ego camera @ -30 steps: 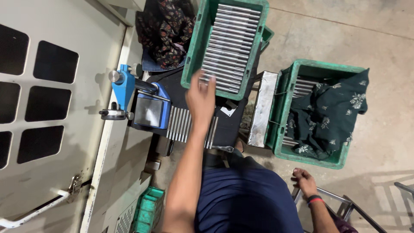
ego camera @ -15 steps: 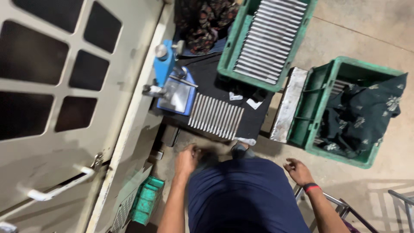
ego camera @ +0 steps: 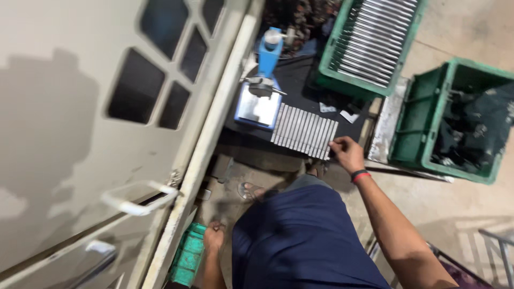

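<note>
— Where is the right hand (ego camera: 347,153) sitting?

— It is resting at the near right corner of the row of metal bars (ego camera: 304,131) lying side by side on the dark worktop (ego camera: 300,88). The fingers are curling down onto the end bars, touching them, but whether they are actually gripping one is too hard to tell. A red and black band is showing on that wrist.

— And the left hand (ego camera: 214,237)?

— It is hanging low beside the person's leg, closing into a loose fist right at the edge of a small green crate (ego camera: 187,259) on the floor. Whether anything is in the fist is not visible.

— What is standing around the bars?

— A blue gauge stand (ego camera: 262,85) with a flat metal plate is sitting just to their left. Behind them a green crate (ego camera: 369,43) is holding many more bars, laid in neat rows. A second large green crate (ego camera: 450,120) is standing to the right, holding dark cloth and some metal pieces.

— So how many crates altogether?

— Three green ones: two large, one small. The loose bars are too blurred for counting exactly.
</note>
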